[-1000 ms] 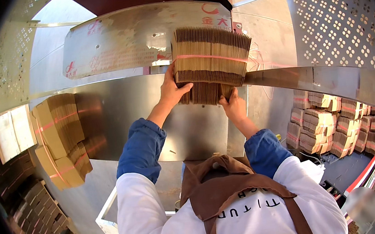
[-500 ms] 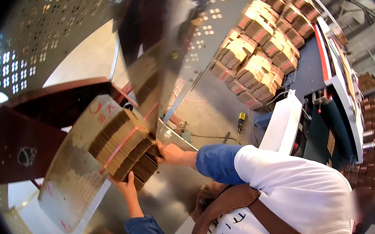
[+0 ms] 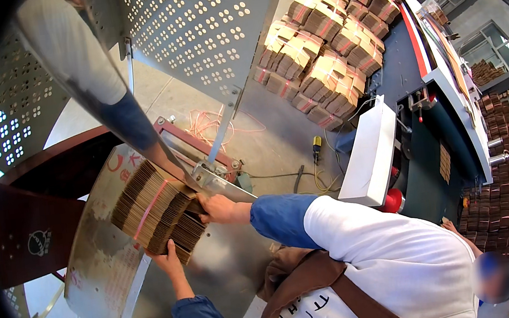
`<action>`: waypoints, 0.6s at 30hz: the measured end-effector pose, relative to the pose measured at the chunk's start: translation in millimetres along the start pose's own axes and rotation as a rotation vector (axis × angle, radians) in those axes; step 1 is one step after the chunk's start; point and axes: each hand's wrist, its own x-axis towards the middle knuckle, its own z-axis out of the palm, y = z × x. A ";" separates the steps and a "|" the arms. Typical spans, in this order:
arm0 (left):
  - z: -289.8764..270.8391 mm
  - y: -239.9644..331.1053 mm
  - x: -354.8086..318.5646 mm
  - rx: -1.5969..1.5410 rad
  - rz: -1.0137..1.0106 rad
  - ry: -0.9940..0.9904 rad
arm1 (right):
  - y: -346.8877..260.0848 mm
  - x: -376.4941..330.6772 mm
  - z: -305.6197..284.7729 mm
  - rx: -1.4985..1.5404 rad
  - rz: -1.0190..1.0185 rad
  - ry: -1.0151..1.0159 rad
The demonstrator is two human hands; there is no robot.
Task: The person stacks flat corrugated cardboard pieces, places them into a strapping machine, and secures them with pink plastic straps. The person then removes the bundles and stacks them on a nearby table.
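Observation:
A bundle of brown cardboard pieces [image 3: 140, 200], packed on edge, lies on a worn metal plate [image 3: 99, 258]. A pink strap [image 3: 150, 211] crosses over the bundle. My left hand [image 3: 169, 264] grips its near end, thumb up against the pieces; the other fingers are partly hidden beneath. At the right side my right hand [image 3: 217, 208] is closed on the bundle's edge, close to a shiny metal bar [image 3: 170, 159]. What lies under its fingertips is hidden.
Dark red machine housing [image 3: 30, 228] stands left, perforated panels [image 3: 190, 34] beyond. Strapped cardboard stacks [image 3: 326, 75] sit far right near a machine with a white cover [image 3: 367, 152]. A cable [image 3: 272, 176] and yellow-black controller [image 3: 317, 149] lie on the floor. Another person [image 3: 494, 276] is at lower right.
The view has shifted, and the shiny bar now shows a clear reflection of a sleeve. Both hands keep hold of the bundle, which stays on the plate.

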 end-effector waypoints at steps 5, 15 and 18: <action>-9.6 -34.5 10.4 0.107 0.066 -0.149 | 11.2 8.6 7.2 -0.005 -0.054 0.034; -7.3 -11.1 -0.4 -0.002 0.046 0.097 | 9.2 14.9 18.1 -0.032 0.008 -0.056; 6.7 5.0 -15.1 -0.144 -0.107 0.064 | 23.0 10.2 9.5 -0.009 -0.031 -0.077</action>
